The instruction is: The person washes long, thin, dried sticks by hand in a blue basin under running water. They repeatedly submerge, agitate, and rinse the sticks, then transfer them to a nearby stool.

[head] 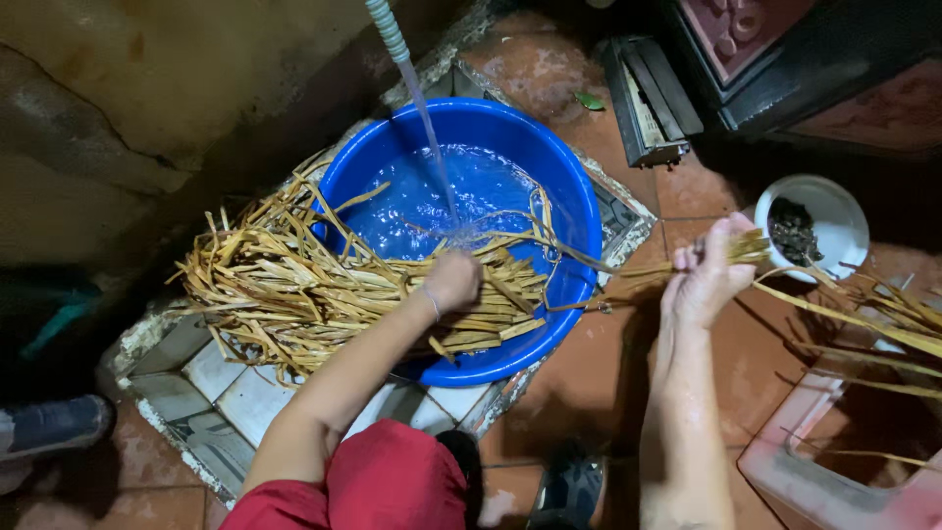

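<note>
Head view: the left hand (453, 280) is clenched on a bundle of dry strips (294, 285) lying crosswise over the blue basin (579, 211), under the water stream (427, 128). Off to the basin's right, the right hand (708, 275) pinches a few loose strips (863, 314) trailing rightward above the wet tiled floor (549, 69).

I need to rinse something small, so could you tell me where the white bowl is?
The white bowl sits on the floor at right, just beyond the right hand.
</note>
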